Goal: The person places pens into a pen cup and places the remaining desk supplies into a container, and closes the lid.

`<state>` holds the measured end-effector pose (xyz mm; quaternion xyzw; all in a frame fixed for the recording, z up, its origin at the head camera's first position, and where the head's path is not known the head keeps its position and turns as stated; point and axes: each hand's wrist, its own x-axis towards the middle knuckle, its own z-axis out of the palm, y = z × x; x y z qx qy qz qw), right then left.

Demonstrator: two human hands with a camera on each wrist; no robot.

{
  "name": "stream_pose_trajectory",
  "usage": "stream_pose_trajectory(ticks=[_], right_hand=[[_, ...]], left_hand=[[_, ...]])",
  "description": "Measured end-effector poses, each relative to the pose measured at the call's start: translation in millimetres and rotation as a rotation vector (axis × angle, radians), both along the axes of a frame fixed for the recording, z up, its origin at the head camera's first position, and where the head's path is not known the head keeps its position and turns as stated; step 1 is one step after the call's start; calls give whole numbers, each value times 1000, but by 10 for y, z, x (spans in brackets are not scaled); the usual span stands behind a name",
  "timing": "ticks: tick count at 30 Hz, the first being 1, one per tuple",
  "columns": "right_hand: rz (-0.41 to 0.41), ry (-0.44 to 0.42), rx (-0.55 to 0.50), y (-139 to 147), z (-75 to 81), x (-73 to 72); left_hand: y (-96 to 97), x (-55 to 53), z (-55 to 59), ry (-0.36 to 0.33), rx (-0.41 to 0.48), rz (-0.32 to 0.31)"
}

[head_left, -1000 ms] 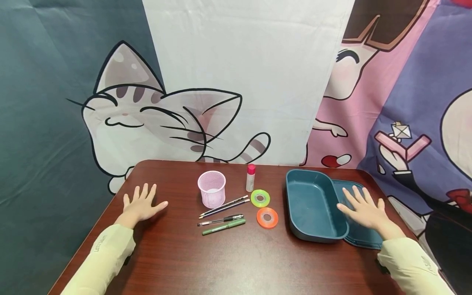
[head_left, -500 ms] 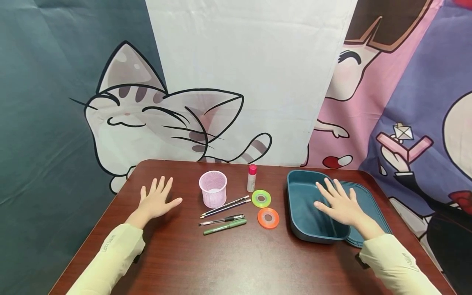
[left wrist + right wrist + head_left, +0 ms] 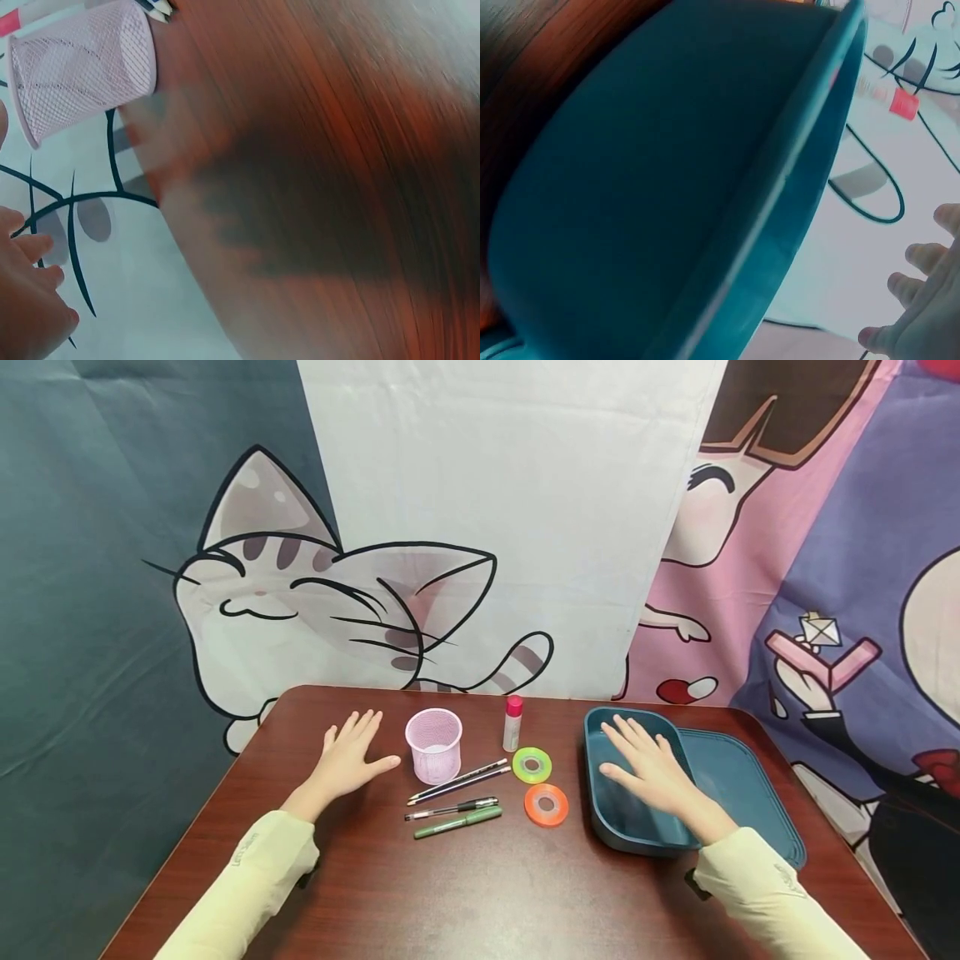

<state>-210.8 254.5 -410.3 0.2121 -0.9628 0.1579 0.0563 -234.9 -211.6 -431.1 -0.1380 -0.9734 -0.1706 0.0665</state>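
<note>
My left hand (image 3: pixel 346 766) hovers with spread fingers just left of a pink mesh pen cup (image 3: pixel 435 752), holding nothing. My right hand (image 3: pixel 651 770), fingers also spread, is over a dark teal plastic box (image 3: pixel 617 837). In the right wrist view the box's wall (image 3: pixel 645 165) fills much of the picture, with the fingers beyond its rim. Between the hands lie two pencils (image 3: pixel 457 782), a black gel pen (image 3: pixel 451 809) and a green pen (image 3: pixel 457 822). A green tape roll (image 3: pixel 532 765) and an orange tape roll (image 3: pixel 546 805) lie beside them. A red-capped glue stick (image 3: pixel 512 727) stands behind.
The box's teal lid (image 3: pixel 750 793) lies flat at the right, partly under the box. All of this is on a brown wooden table (image 3: pixel 450 902). A cartoon-printed cloth (image 3: pixel 510 485) hangs right behind the table's far edge.
Both hands have moved inward: the left one rightward toward the mesh cup, the right one leftward from above the lid to over the box. The objects on the table have stayed put.
</note>
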Motion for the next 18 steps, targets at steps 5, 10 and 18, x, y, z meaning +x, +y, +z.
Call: stream_pose_trajectory(ticks=[5, 10, 18], right_hand=[[42, 17, -62, -141, -44, -21], [83, 66, -128, -279, -81, -24], [116, 99, -236, -534, -169, -21]], left_hand=[[99, -24, -18, 50, 51, -26], [179, -48, -70, 69, 93, -36], [313, -71, -133, 78, 196, -48]])
